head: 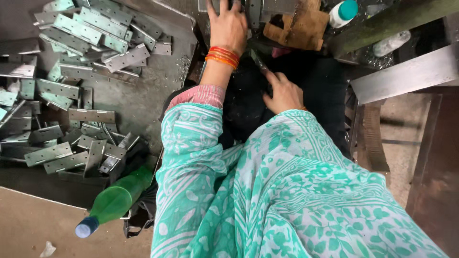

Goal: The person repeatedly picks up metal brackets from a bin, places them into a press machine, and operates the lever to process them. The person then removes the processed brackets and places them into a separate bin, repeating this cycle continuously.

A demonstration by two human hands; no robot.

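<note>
My left hand [229, 24], with orange bangles on its wrist, reaches to the top of the view. Its fingers are spread flat over grey metal pieces [253, 7] there, and I cannot see anything gripped in it. My right hand [284, 93] lies lower, over a dark cloth-covered lap. Its fingers are closed around a thin dark metal piece [258, 61] that points up and to the left. A green and white patterned garment covers both arms and fills the lower part of the view.
A large heap of grey metal hinges [76, 91] is spread on the floor at left. A green plastic bottle [117, 198] lies below it. At top right are a brown folded cloth [299, 26], a white bottle with a teal cap [342, 12] and a steel bar [406, 74].
</note>
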